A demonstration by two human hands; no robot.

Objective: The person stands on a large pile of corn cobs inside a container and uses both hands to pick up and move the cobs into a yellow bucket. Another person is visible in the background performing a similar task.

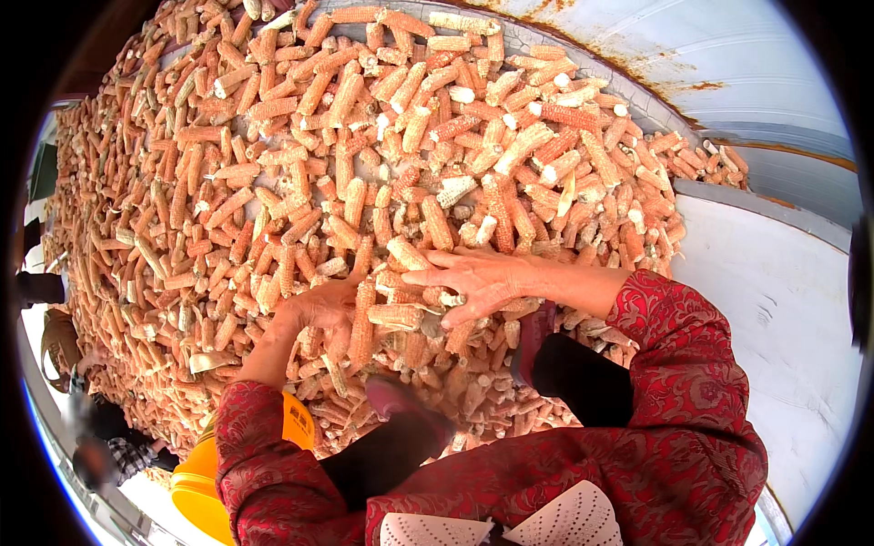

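Filling most of the surroundings, a broad heap of corn cobs (pixel 346 98) is spreading out, rust-stained pale panels (pixel 728 45) bordering its upper right. One person (pixel 678 364) in patterned red clothing (pixel 564 469) is bending over it. A yellow bucket (pixel 202 491) is showing beside the left sleeve (pixel 250 455). The right hand (pixel 487 282) is lying loosely spread, touching cobs; the left hand (pixel 326 305) is reaching among them, its grip hidden.

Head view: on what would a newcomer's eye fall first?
Probably on the cobs, a broad orange heap across the middle and upper left. Near the centre, the left hand and right hand touch them, below bright red sleeves. A yellow bucket shows at lower left, partly hidden.
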